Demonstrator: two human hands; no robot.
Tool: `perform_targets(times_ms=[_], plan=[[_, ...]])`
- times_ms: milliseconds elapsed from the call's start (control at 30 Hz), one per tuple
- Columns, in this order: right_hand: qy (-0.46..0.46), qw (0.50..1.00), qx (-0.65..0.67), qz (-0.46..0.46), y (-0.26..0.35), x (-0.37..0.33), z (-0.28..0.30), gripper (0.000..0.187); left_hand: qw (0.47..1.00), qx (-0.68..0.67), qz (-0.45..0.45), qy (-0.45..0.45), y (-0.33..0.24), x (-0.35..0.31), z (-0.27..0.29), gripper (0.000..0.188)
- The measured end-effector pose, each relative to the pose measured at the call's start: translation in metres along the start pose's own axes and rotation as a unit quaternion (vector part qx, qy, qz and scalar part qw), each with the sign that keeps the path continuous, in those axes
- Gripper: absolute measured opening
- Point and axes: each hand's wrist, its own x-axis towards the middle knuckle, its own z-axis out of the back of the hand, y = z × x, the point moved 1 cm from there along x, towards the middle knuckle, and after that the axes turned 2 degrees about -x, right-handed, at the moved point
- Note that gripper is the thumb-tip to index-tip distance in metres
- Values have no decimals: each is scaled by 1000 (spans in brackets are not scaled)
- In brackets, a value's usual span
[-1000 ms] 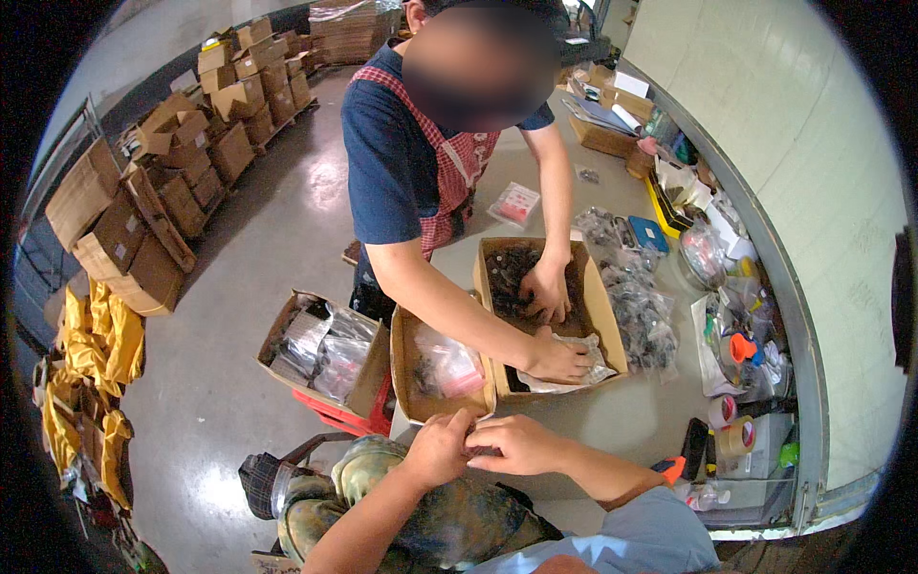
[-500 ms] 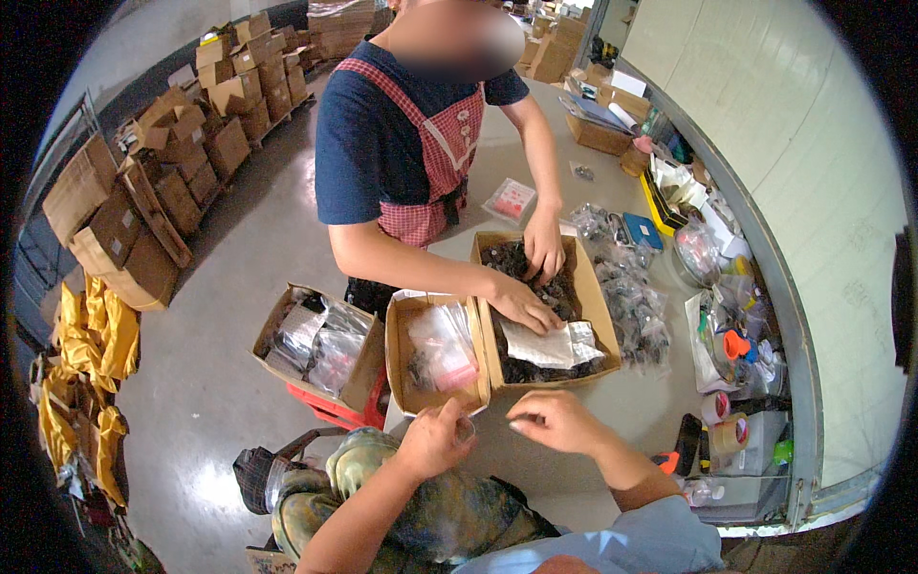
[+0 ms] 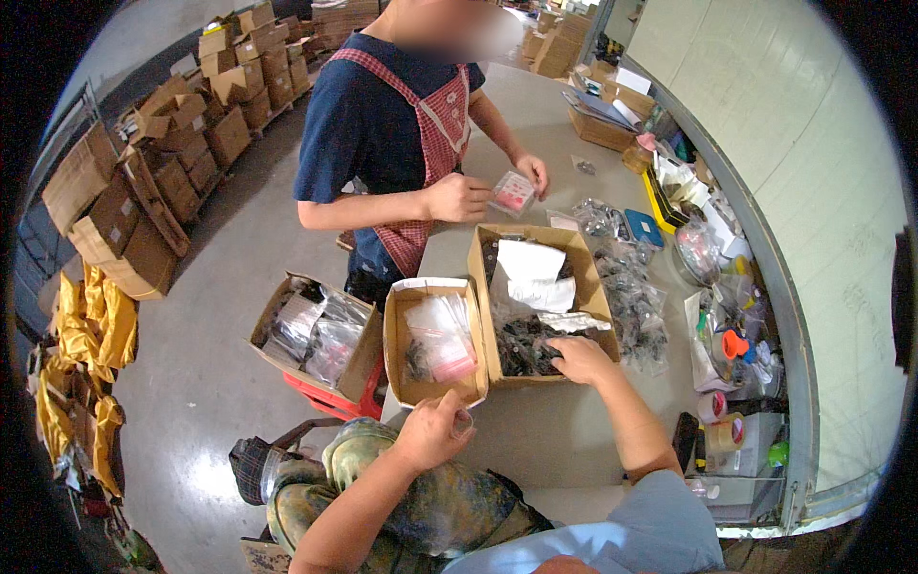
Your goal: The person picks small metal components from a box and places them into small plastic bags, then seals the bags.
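My left hand (image 3: 430,435) is closed on a small clear plastic bag (image 3: 463,422), just in front of the middle cardboard box (image 3: 391,335). That box holds a stack of flat clear bags (image 3: 447,349) with pink edges. My right hand (image 3: 583,361) reaches over the near wall of the larger cardboard box (image 3: 602,287) on the right. Its bent fingertips pinch among small black parts (image 3: 516,349); their exact kind is too small to tell. White paper sheets (image 3: 532,273) and a crumpled silvery sheet (image 3: 574,322) lie on those parts.
Across the table (image 3: 449,251) a co-worker in a checked apron (image 3: 443,115) holds a clear bag with red contents (image 3: 513,192). Filled bags (image 3: 636,311) lie right of the large box. Another box of bags (image 3: 316,330) rests on a red stool (image 3: 325,394). Tape rolls (image 3: 727,433) stand at the right.
My right hand has moved forward into the box of black parts; my left stays nearly still. The co-worker's hands have left that box and taken up the bag with red contents.
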Motion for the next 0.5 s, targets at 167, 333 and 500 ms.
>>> perform_targets(times_ms=[167,333,500], plan=[[-17,999,-38,32,-13,28,-26,35,1000,6,-14,4,-2,5,1,56],[-83,995,48,20,6,18,-5,19,1000,4,-2,-4,4,-1,0,54],[-141,943,301,-13,-2,-4,31,18,1000,-2,17,10,-4,4,1,42]])
